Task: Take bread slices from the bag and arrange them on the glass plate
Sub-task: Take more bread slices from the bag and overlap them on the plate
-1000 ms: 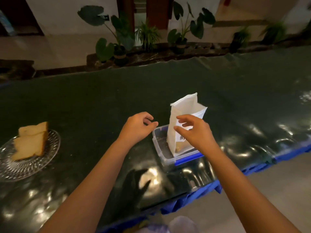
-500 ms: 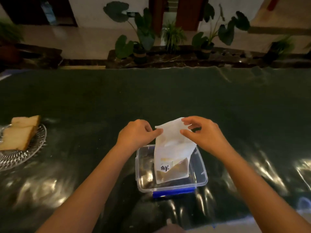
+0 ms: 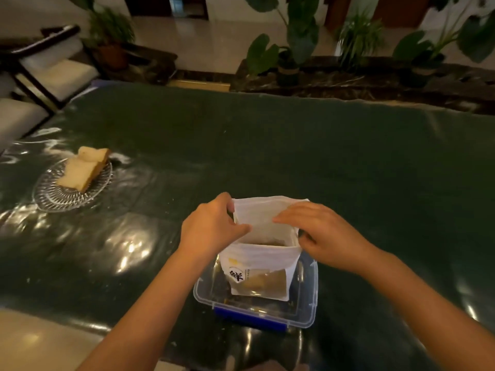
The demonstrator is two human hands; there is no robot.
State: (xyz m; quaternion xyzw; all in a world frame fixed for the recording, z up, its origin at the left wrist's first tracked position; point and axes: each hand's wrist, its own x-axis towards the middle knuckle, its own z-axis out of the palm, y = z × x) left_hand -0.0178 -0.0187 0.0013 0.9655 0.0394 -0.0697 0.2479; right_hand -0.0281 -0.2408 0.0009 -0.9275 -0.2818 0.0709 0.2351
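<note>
In the clear tub (image 3: 308,311), the bag (image 3: 263,259), mouth pinched apart by both hands: left (image 3: 211,227); right (image 3: 325,234).

Glossy dark table cover (image 3: 267,162); ribbed clear glass plate (image 3: 51,196) centre left; matt white bag (image 3: 263,257); clear smooth plastic box (image 3: 308,303) lower centre

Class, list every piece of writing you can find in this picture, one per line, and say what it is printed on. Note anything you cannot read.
"鲜": large black character on the front of the white bread bag, which stands in the clear plastic box.
Small vertical print beside that character on the bag: too small to read.
Nothing else in view carries readable text.
</note>
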